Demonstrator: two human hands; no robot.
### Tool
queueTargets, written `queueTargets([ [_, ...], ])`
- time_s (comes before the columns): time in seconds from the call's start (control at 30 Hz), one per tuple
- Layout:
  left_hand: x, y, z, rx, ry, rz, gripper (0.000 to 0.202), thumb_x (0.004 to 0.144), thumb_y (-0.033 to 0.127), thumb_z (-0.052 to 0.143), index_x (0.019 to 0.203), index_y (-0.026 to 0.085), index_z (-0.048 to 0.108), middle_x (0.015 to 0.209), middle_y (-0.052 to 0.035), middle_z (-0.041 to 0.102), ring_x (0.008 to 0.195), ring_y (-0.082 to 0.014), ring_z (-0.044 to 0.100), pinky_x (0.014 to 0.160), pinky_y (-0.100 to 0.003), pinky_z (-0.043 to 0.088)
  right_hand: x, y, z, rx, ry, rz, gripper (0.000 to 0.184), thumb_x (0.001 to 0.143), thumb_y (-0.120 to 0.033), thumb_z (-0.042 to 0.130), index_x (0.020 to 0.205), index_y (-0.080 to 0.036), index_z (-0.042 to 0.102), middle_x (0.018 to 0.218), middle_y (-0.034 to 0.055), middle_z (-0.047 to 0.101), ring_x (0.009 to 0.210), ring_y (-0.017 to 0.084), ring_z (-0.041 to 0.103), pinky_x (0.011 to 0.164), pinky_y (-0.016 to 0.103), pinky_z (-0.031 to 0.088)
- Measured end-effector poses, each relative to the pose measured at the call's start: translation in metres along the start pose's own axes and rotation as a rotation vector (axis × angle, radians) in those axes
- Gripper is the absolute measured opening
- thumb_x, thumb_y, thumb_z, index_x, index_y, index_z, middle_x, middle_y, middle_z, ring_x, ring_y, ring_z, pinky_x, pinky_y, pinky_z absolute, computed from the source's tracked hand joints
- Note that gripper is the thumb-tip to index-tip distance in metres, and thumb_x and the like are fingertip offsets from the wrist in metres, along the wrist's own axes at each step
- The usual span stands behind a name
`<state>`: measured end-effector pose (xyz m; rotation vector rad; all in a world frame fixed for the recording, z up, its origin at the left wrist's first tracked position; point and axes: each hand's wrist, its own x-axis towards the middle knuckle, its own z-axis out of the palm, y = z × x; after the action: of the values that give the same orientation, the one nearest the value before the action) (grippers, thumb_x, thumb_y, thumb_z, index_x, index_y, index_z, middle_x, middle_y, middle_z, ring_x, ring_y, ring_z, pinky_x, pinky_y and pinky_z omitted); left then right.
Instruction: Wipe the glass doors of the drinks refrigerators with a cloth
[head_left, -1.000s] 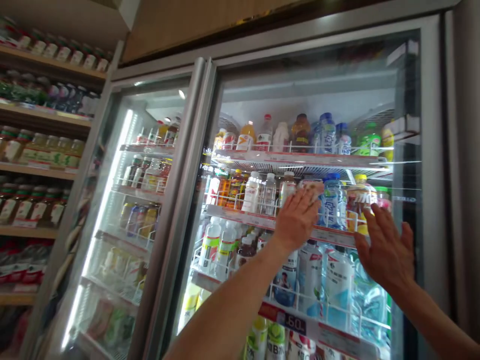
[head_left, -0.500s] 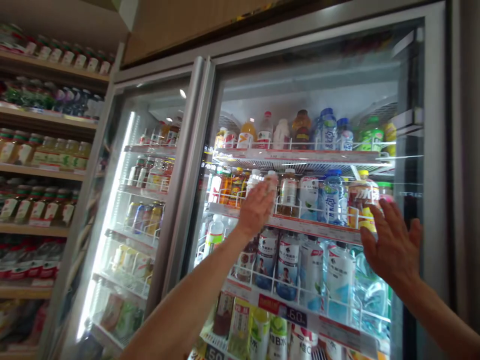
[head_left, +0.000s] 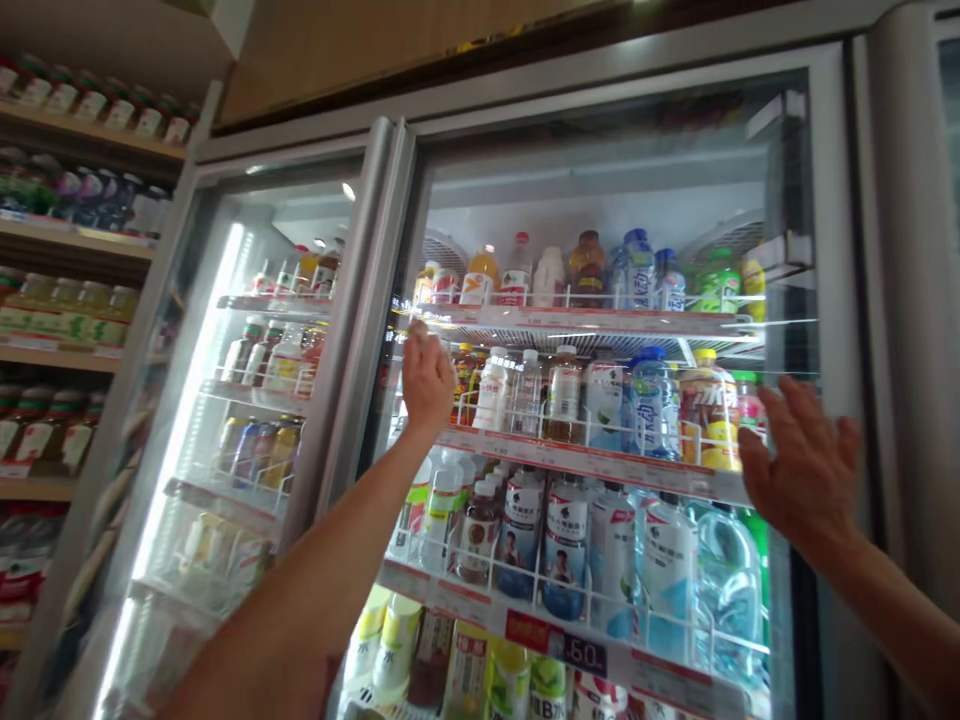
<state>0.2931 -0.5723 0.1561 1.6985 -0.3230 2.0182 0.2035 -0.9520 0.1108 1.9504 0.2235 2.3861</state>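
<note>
A tall glass fridge door (head_left: 600,150) in a grey metal frame stands shut in front of me. My left hand (head_left: 427,380) is raised before the left part of the glass, its fingers close together, partly bent, pointing up. No object shows in it. Further right, my right hand (head_left: 802,465) is spread open, palm towards the glass near the door's right side. Whether either hand touches the glass, I cannot tell. Behind the pane are drink bottles, among them a blue-capped bottle (head_left: 651,400), a yellow-capped bottle (head_left: 706,405) and a white bottle (head_left: 492,390).
To the left is a second glass door (head_left: 281,240) with lit shelves behind it. A vertical metal frame (head_left: 367,290) runs between the doors. Open wooden shelves (head_left: 56,355) with rows of jars and bottles stand at the far left. Price labels (head_left: 559,640) line the fridge shelves.
My left hand has moved left across the glass, away from the middle bottles towards the door's left side. My right hand stays raised and spread near the right side. The view has shifted slightly right.
</note>
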Motion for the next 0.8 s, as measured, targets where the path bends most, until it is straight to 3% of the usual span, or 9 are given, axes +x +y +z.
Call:
queueTargets([
  [0.07, 0.010, 0.004, 0.004, 0.033, 0.058, -0.097, 0.039, 0.090, 0.024, 0.033, 0.120, 0.011, 0.054, 0.143, -0.0147, 0.038, 0.137, -0.0260, 0.028, 0.112, -0.050, 0.027, 0.004, 0.005, -0.002, -0.010, -0.008, 0.053, 0.056, 0.089, -0.043, 0.028, 0.134, -0.013, 0.043, 0.139, 0.0169, 0.042, 0.131, 0.028, 0.038, 0.108, 0.049, 0.023],
  [0.1, 0.011, 0.012, 0.009, 0.034, 0.050, -0.061, 0.039, 0.090, 0.023, 0.033, 0.120, 0.011, 0.054, 0.143, -0.0143, 0.038, 0.137, -0.0256, 0.027, 0.113, -0.049, 0.026, 0.006, 0.005, -0.003, -0.011, -0.011, 0.060, 0.056, 0.089, -0.044, 0.027, 0.133, -0.013, 0.043, 0.139, 0.0167, 0.043, 0.131, 0.028, 0.038, 0.108, 0.048, 0.023],
  [0.2, 0.010, 0.044, 0.021, -0.015, -0.058, 0.220, 0.038, 0.090, 0.025, 0.035, 0.121, 0.016, 0.054, 0.142, -0.0098, 0.041, 0.137, -0.0224, 0.028, 0.113, -0.044, 0.029, 0.010, 0.002, -0.001, -0.015, -0.008, -0.004, 0.054, 0.090, -0.042, 0.028, 0.131, -0.014, 0.045, 0.137, 0.0153, 0.045, 0.129, 0.027, 0.041, 0.109, 0.047, 0.023],
  [0.27, 0.014, 0.049, 0.023, -0.046, -0.125, 0.336, 0.037, 0.089, 0.028, 0.037, 0.120, 0.018, 0.054, 0.140, -0.0080, 0.044, 0.135, -0.0212, 0.032, 0.112, -0.042, 0.032, 0.013, 0.002, -0.001, -0.018, 0.004, -0.051, 0.052, 0.090, -0.040, 0.030, 0.131, -0.014, 0.046, 0.137, 0.0153, 0.046, 0.128, 0.026, 0.042, 0.110, 0.046, 0.022],
  [0.43, 0.047, 0.030, 0.019, -0.026, 0.020, -0.028, 0.039, 0.087, 0.022, 0.035, 0.120, 0.011, 0.054, 0.141, -0.0141, 0.041, 0.135, -0.0280, 0.032, 0.111, -0.051, 0.029, 0.024, 0.016, -0.014, -0.031, 0.022, 0.046, 0.054, 0.090, -0.042, 0.029, 0.135, -0.014, 0.042, 0.138, 0.0163, 0.043, 0.131, 0.027, 0.039, 0.109, 0.049, 0.024],
  [0.53, 0.036, 0.078, 0.034, -0.091, -0.014, 0.086, 0.039, 0.088, 0.020, 0.034, 0.119, 0.013, 0.055, 0.142, -0.0129, 0.040, 0.136, -0.0271, 0.029, 0.112, -0.050, 0.028, 0.028, 0.017, -0.019, -0.034, 0.001, 0.027, 0.053, 0.090, -0.040, 0.030, 0.135, -0.015, 0.041, 0.138, 0.0164, 0.043, 0.131, 0.027, 0.038, 0.108, 0.049, 0.025],
  [0.67, -0.013, 0.183, 0.057, -0.217, -0.224, 0.613, 0.034, 0.090, 0.022, 0.035, 0.115, 0.017, 0.058, 0.138, -0.0098, 0.046, 0.136, -0.0218, 0.031, 0.112, -0.041, 0.030, 0.028, 0.013, -0.018, -0.038, -0.013, -0.034, 0.049, 0.090, -0.036, 0.033, 0.135, -0.016, 0.040, 0.138, 0.0154, 0.044, 0.130, 0.026, 0.040, 0.108, 0.047, 0.026],
  [0.73, -0.021, 0.208, 0.063, -0.243, -0.261, 0.746, 0.034, 0.090, 0.021, 0.036, 0.117, 0.019, 0.057, 0.137, -0.0080, 0.047, 0.135, -0.0198, 0.032, 0.112, -0.039, 0.032, 0.027, 0.019, -0.020, -0.051, 0.004, -0.029, 0.049, 0.090, -0.036, 0.034, 0.134, -0.016, 0.041, 0.137, 0.0157, 0.045, 0.129, 0.026, 0.041, 0.108, 0.047, 0.027],
  [0.8, -0.011, 0.210, 0.066, -0.254, -0.244, 0.724, 0.034, 0.090, 0.020, 0.035, 0.116, 0.018, 0.058, 0.136, -0.0087, 0.049, 0.133, -0.0199, 0.036, 0.111, -0.039, 0.034, 0.026, 0.029, -0.025, -0.066, 0.009, -0.003, 0.050, 0.090, -0.037, 0.033, 0.135, -0.015, 0.041, 0.137, 0.0160, 0.044, 0.130, 0.026, 0.040, 0.108, 0.048, 0.027],
])
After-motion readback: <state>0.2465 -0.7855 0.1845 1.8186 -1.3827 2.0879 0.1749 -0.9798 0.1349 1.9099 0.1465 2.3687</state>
